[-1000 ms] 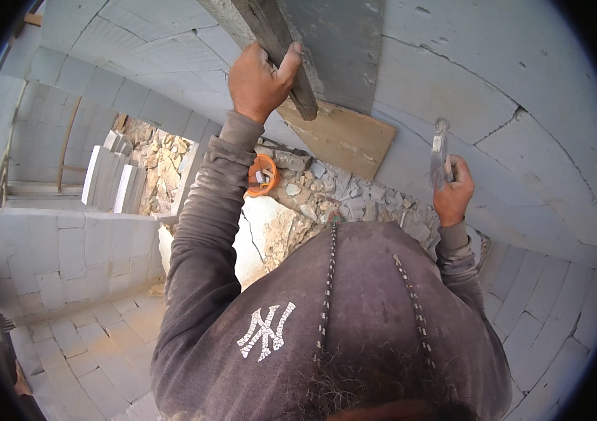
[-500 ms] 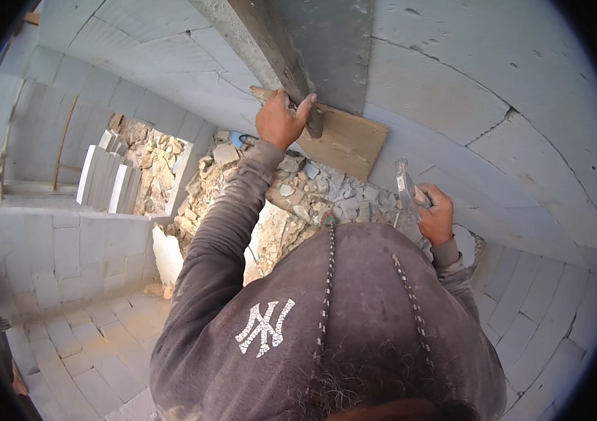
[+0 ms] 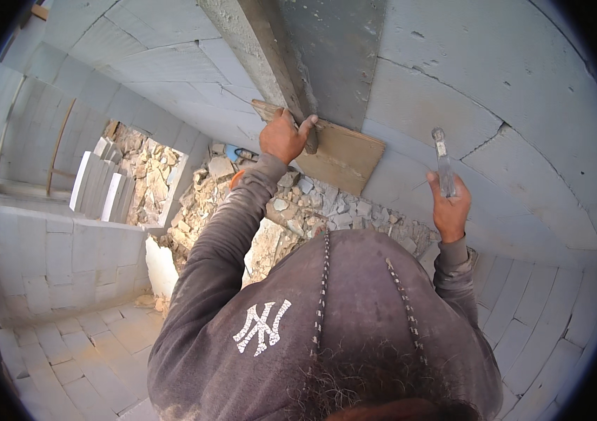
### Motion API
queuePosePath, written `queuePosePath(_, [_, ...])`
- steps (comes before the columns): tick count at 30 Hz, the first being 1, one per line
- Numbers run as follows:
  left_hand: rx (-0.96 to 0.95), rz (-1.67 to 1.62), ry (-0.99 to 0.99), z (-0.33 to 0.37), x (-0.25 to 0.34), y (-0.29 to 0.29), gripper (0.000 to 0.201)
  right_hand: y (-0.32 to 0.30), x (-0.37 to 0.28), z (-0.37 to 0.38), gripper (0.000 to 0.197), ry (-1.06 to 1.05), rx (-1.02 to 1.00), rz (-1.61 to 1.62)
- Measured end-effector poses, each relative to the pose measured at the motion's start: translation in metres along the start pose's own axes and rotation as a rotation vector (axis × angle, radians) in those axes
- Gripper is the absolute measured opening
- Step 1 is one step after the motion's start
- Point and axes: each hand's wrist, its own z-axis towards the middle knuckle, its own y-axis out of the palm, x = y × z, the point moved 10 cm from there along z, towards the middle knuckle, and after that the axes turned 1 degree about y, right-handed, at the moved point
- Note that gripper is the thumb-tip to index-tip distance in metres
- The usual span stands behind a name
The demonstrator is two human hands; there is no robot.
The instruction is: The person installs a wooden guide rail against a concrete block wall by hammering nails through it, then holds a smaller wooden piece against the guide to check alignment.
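Note:
My left hand is wrapped round the lower end of a long timber beam that slants down from the top. A flat piece of wooden board sits at the beam's foot, under and beside my fingers. Out to the right, apart from the wood, my right hand is closed on a hammer and holds it upright, head at the top. Part of its handle is hidden in my fist.
Behind the beam a dark grey panel lies against a wall of pale blocks. Broken stone rubble lies below my arms. A low block wall and a stack of white slabs stand to the left.
My right hand has raised the hammer and moved a little to the right, turning it upright. My left hand keeps its hold on the beam.

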Motion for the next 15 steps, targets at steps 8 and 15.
queuePosePath(8, [-0.099,-0.023,-0.036,0.001,0.001,-0.002,0.078,-0.014,-0.016,0.02,0.021,-0.248,0.192,-0.042])
queuePosePath(15, [-0.048,-0.105,-0.095,-0.004,-0.004,-0.008,0.082,-0.014,-0.011,0.039,0.017,-0.266,0.307,-0.238])
